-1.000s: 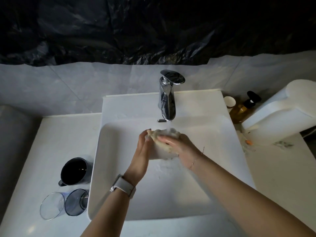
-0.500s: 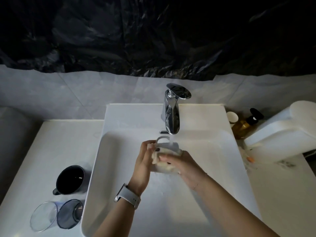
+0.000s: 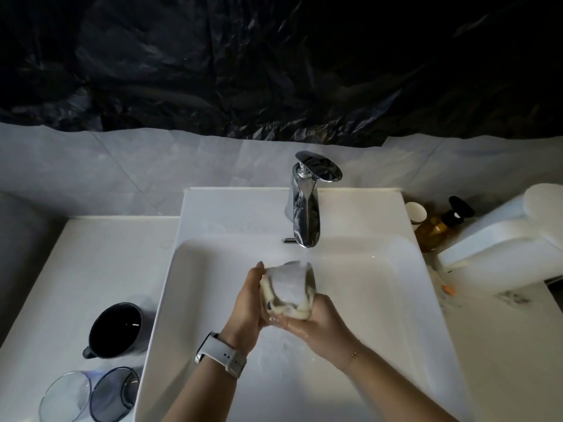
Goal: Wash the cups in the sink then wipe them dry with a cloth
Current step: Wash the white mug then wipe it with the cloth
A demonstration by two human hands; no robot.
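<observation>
No readable writing or brand anywhere; the amber pump bottle [image 3: 434,231] at the back right edge of the desk [image 3: 91,269] shows no legible label.

Both my hands are together over the middle of the sink [image 3: 380,284], clamped on the white cup [image 3: 291,284]. My left hand [image 3: 248,303] grips its left side, thumb across the front. My right hand [image 3: 320,319] cups it from below, fingers curled around the cream cloth [image 3: 300,310] wrapped on the cup's lower part. The cup is tilted, base end toward the faucet [image 3: 304,208], held just in front of the spout. I cannot tell whether water is running; the frame is too dim.

Versus half a second ago: the cup was right under the spout with its handle up, my right hand on top of it. Now my right hand is underneath, more of the cup wall shows, and the cup sits a bit nearer to me. The camera view has shifted slightly too.

Left desk, front edge beside the sink: dark mug [image 3: 117,330] upright, handle toward the front left. In front of it, a clear glass [image 3: 65,397] and a grey tinted glass [image 3: 114,394], touching each other, lying on their sides as far as I can tell. Same spots as before.

Grey watch [image 3: 221,354] on my left wrist, thin bracelet [image 3: 353,354] on my right.
</observation>
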